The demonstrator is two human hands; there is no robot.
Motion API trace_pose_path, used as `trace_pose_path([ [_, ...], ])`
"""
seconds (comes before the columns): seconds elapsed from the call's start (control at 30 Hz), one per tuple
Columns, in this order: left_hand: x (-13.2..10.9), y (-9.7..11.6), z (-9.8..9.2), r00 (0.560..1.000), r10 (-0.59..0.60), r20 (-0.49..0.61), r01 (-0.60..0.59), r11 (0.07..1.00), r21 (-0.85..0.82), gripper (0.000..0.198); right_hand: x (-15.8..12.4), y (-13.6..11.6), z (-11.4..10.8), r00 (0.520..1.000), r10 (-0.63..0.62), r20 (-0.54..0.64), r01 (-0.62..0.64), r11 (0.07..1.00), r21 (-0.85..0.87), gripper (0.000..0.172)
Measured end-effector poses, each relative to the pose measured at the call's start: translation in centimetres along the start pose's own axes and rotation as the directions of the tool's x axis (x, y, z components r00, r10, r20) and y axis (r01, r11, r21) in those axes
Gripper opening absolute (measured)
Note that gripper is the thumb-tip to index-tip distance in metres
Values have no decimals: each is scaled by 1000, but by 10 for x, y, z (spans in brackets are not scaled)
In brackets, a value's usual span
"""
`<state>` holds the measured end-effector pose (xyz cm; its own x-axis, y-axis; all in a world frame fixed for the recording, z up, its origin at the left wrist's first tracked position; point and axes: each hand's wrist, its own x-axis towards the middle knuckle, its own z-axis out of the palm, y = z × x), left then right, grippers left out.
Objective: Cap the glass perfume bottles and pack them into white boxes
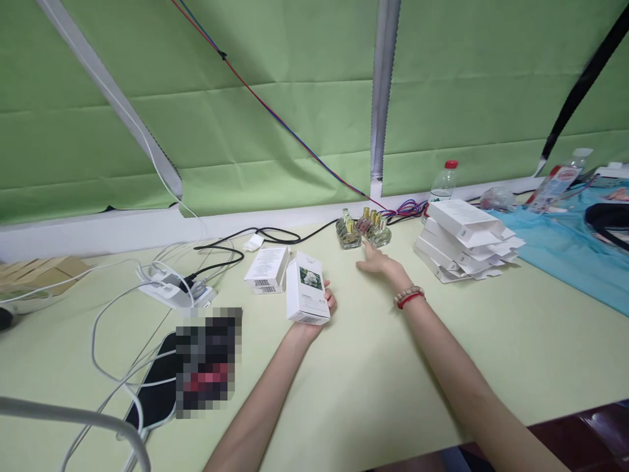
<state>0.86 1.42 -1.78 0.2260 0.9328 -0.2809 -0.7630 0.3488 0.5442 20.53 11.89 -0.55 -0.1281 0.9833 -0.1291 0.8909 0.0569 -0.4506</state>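
Note:
My left hand (328,300) is wrapped round a white box (305,295) with a white-flower picture on its front, held tilted above the table. Next to it, another white printed box (267,269) lies on the table. My right hand (377,259), with a beaded bracelet and a red band at the wrist, stretches forward, its fingers extended and nothing visible in them. Just past its fingertips stand several small glass bottles with gold caps, among them a clear one (381,236) and a greenish one (348,236). Whether a fingertip touches a bottle I cannot tell.
Flattened white cartons (462,226) are stacked on the right, before a red-capped water bottle (442,183). A blue cloth (565,242) lies further right. On the left are a power strip (170,288), loose cables and a phone (157,383). Green blinds (275,118) hang behind.

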Motion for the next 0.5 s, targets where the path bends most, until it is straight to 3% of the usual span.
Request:
trace_pose_path([
  [0.1, -1, 1, 1, 1000, -1, 6, 1, 1000, -16, 32, 2, 0, 12, 999, -1, -41, 2, 1000, 22, 84],
  [0.2, 0, 0, -1, 1000, 6, 7, -6, 1000, -12, 35, 7, 3, 19, 986, -105, -131, 119, 987, 106, 84],
  [0.37, 3, -1, -6, 1000, 17, 20, -16, 1000, -19, 32, 14, 4, 19, 879, -293, -376, 406, 873, 269, 77],
  [0.5, 3, 0, -7, 1000, 9, 24, -8, 999, -37, 33, 11, -2, 9, 889, -265, -374, 386, 874, 296, 76],
])
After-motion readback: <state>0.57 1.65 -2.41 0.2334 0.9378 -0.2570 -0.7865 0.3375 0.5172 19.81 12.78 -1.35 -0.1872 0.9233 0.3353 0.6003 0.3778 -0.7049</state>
